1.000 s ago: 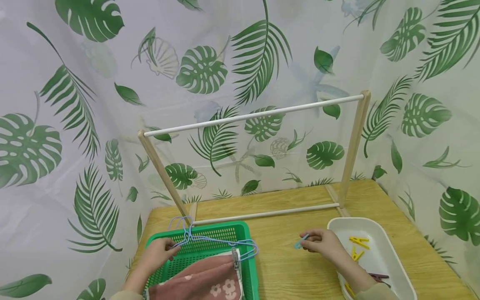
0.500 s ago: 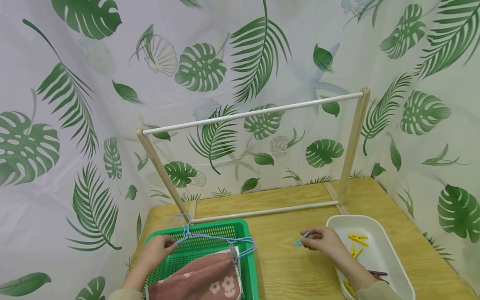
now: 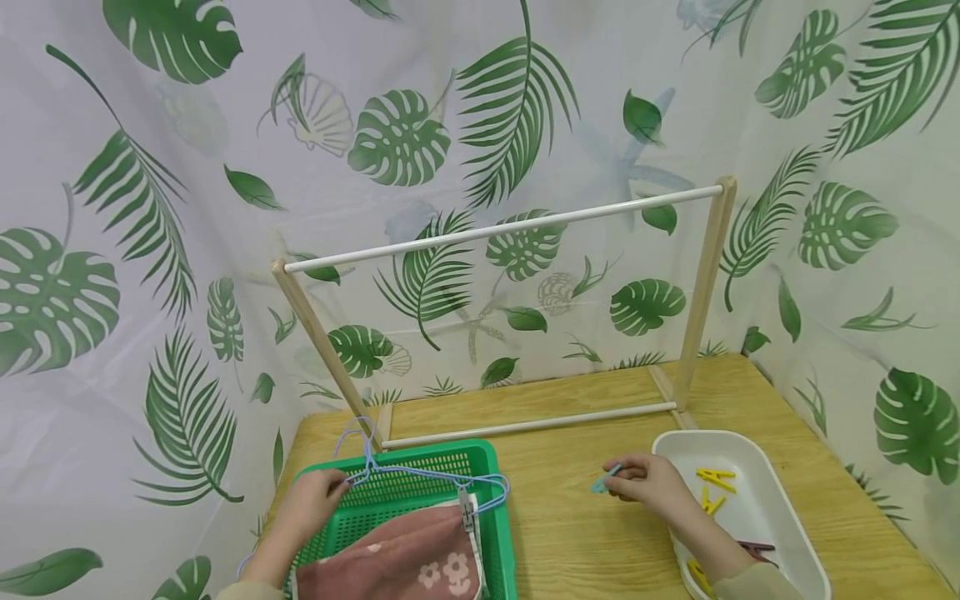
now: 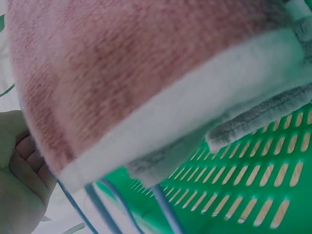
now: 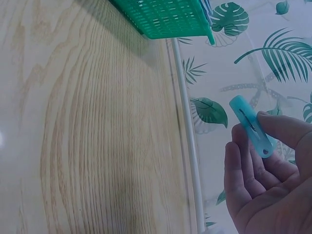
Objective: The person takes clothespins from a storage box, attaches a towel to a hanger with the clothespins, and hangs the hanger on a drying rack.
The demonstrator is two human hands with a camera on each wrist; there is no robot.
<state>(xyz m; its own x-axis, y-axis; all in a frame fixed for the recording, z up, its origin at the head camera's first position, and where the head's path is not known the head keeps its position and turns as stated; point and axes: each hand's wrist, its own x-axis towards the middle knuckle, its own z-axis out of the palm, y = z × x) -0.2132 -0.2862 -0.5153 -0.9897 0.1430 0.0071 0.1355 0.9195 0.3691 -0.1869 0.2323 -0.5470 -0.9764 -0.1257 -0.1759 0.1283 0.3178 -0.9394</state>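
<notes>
My left hand grips blue-purple wire hangers over the left part of the green basket. A pink towel with pale flowers and a white edge hangs from them, and a grey clothespin clips its right corner. In the left wrist view the towel hides much of that hand, and grey cloth shows beneath it. Between thumb and fingers, my right hand pinches a light blue clothespin, above the table and just left of the white tray.
Yellow clothespins and a dark red one lie in the tray. Behind basket and tray stands a wooden rack with a white top bar and a low bar. Leaf-print sheeting encloses the wooden table.
The hangers tip slightly, and their hooks rise a little at the left. The light blue clothespin turns slightly in my right hand, which otherwise stays in place.
</notes>
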